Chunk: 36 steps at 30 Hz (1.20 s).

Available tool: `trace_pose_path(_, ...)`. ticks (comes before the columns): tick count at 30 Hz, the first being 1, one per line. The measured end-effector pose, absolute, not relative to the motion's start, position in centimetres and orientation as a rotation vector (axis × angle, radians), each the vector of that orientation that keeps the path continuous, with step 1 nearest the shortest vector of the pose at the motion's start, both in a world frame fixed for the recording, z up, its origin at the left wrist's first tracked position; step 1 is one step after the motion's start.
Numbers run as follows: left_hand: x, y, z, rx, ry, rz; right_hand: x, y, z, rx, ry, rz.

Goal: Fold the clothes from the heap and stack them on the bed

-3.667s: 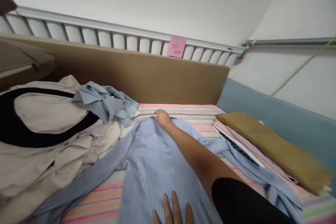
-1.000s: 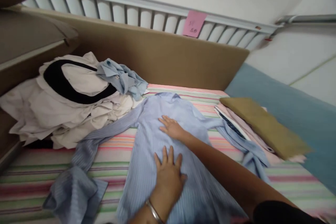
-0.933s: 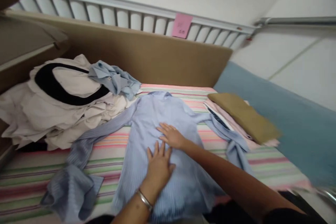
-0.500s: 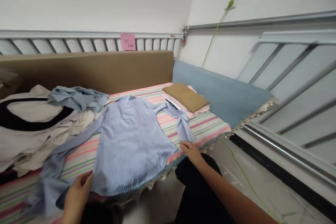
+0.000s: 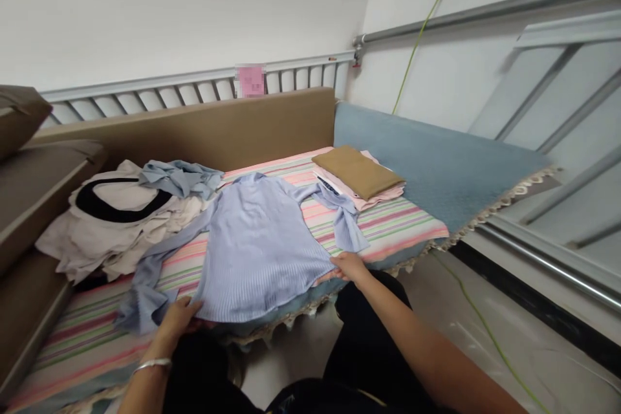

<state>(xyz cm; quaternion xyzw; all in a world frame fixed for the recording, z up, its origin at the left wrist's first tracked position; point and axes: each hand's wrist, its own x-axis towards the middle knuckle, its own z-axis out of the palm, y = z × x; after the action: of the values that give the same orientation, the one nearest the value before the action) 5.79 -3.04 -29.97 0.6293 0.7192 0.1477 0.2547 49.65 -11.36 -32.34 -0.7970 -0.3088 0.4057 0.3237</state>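
A light blue striped shirt point(image 5: 257, 239) lies flat, back up, on a striped sheet point(image 5: 398, 223) over a low bed. Its sleeves spread out to both sides. My left hand point(image 5: 178, 318) pinches the shirt's hem at its left corner. My right hand point(image 5: 348, 266) grips the hem at its right corner. Both hands sit at the near edge of the bed, with the hem stretched between them.
A heap of cream and black clothes point(image 5: 111, 220) with a crumpled blue garment point(image 5: 180, 178) lies at the left. Folded clothes topped by an olive piece point(image 5: 358, 171) sit at the right, by a blue mat point(image 5: 436, 162). A brown board point(image 5: 194, 132) backs the bed.
My hands left the middle of the shirt, went down to its hem and took hold of both corners. The view has pulled back from the bed.
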Motion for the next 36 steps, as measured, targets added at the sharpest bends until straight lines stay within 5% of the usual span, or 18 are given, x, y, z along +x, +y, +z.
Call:
trace_pose_path(6,7.5,-4.6,-31.4,2.119,2.137,0.546,49.7,-11.6,-34.0,-2.109,-0.922,0.950)
trace_pose_path(9,11.8,-8.0,-32.7,2.594,1.736,0.725,48.7,-12.3,-34.6,-2.101,-0.977,0.946)
trace_pose_path(14,19.2,-11.1,-35.1,2.907,1.362,0.434,45.3,-15.0,-35.8,-2.053,-1.086,1.010)
trace_pose_path(28,21.4,-4.0,-27.4,2.088,1.096,0.283,39.5,-15.6,-36.5,-1.867,-1.369,1.100)
trace_pose_path(36,20.7,-0.7,-23.6,1.878,1.065,0.429,37.2,-14.8,-31.5,-1.805,-2.131,0.135)
